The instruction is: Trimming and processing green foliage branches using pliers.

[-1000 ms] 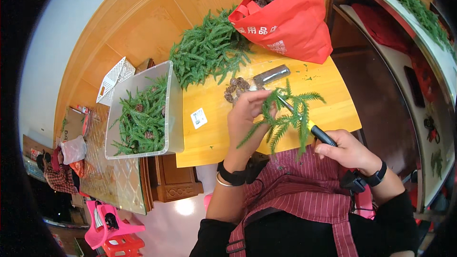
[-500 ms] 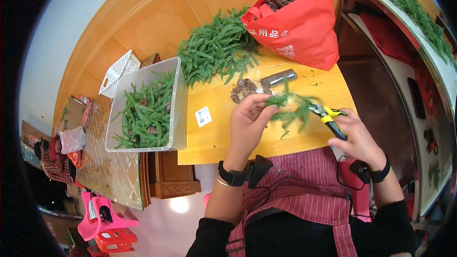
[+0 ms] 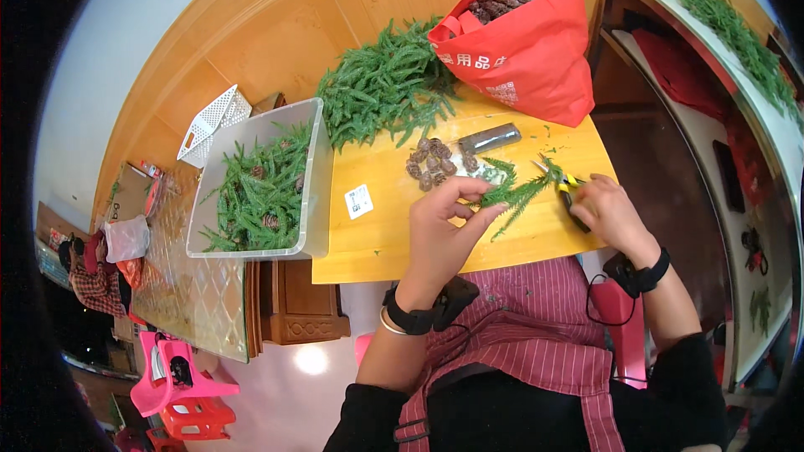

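Note:
My left hand (image 3: 445,222) pinches a green artificial pine sprig (image 3: 515,194) between thumb and fingers above the yellow table (image 3: 402,243). My right hand (image 3: 611,211) has its curled fingers around the yellow-and-black handles of the pliers (image 3: 570,201), low over the tabletop. The silver jaws of the pliers point away from me, close to the sprig's right end. Beyond my left hand sit several small brown pine cones (image 3: 430,159), beside some white bits and a dark clear-wrapped packet (image 3: 494,137).
A translucent bin (image 3: 314,192) at the left holds green sprigs and cones. Behind lies a heap of green sprigs (image 3: 381,84), next to a red bag (image 3: 536,59) of pine cones. A white label card (image 3: 358,201) lies near the bin. At far left is a person (image 3: 96,285).
My right hand has lowered the pliers toward the tabletop, jaws turned away from me. The sprig in my left hand has tilted and hangs lower.

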Available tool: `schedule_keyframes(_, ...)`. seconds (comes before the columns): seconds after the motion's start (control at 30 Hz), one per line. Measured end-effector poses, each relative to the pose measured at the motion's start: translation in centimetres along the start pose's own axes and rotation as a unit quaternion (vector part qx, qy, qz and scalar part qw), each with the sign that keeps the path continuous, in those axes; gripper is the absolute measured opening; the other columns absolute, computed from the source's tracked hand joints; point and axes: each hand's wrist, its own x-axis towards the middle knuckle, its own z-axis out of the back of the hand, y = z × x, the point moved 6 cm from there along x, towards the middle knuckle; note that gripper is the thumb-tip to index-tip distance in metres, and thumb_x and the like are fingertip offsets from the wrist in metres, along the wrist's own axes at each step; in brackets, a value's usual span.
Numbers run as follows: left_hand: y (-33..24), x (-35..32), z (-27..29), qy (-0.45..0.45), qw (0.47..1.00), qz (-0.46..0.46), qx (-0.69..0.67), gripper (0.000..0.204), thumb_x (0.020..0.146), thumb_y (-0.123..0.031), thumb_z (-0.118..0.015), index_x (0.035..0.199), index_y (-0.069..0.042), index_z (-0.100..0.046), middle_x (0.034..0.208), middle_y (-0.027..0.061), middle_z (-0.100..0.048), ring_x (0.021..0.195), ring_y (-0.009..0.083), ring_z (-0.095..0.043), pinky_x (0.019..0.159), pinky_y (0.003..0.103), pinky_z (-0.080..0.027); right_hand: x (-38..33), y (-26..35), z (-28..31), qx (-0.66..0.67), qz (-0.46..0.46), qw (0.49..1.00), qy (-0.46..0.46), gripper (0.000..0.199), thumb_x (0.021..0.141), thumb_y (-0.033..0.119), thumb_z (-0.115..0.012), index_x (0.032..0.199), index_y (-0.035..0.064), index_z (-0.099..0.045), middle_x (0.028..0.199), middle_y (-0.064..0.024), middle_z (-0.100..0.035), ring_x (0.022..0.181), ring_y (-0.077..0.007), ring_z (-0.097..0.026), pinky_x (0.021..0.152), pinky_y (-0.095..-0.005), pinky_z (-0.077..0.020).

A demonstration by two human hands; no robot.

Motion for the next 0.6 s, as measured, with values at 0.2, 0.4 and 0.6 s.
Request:
schedule_keyframes(0.2, 0.2, -0.8, -0.8, 0.020, 0.985, 0.063, -0.158, 0.023, 0.072, 0.002, -0.068, 0.090, 0.000, -0.054, 0.089, 0.0058, -0.059, 0.079, 0.0080, -0.056, 0.061, 0.018, -0.047, 1.3, 6.0, 4.8, 0.451, 0.034, 0.888, -0.084, 0.021, 0.088, 0.013, -0.047, 0.100, -0.0027, -0.055, 0.095, -0.0064, -0.059, 0.091, -0.0142, -0.054, 0.081, -0.0268, -0.0421)
schedule_keyframes(0.4, 0.6, -2.0, -0.2, 0.023, 0.918, 0.128, -0.374, 0.022, 0.080, -0.004, -0.059, 0.097, -0.006, -0.045, 0.091, 0.0057, -0.056, 0.084, 0.0106, -0.053, 0.066, 0.022, -0.043, 1.5, 7.4, 4.7, 0.525, 0.033, 0.849, -0.047, 0.017, 0.091, 0.015, -0.046, 0.093, 0.0007, -0.056, 0.078, -0.0018, -0.058, 0.065, -0.0044, -0.049, 0.059, -0.0173, -0.0391)
schedule_keyframes(0.6, 1.7, -2.2, -0.2, -0.090, 0.843, 0.165, -0.504, 0.021, 0.084, -0.013, -0.057, 0.099, -0.010, -0.043, 0.088, 0.0036, -0.052, 0.078, 0.0116, -0.050, 0.061, 0.021, -0.041, 1.3, 7.5, 4.6, 0.675, -0.034, 0.730, -0.098, 0.013, 0.090, 0.015, -0.049, 0.089, 0.0035, -0.054, 0.074, -0.0013, -0.056, 0.061, -0.0045, -0.048, 0.055, -0.0174, -0.0402)
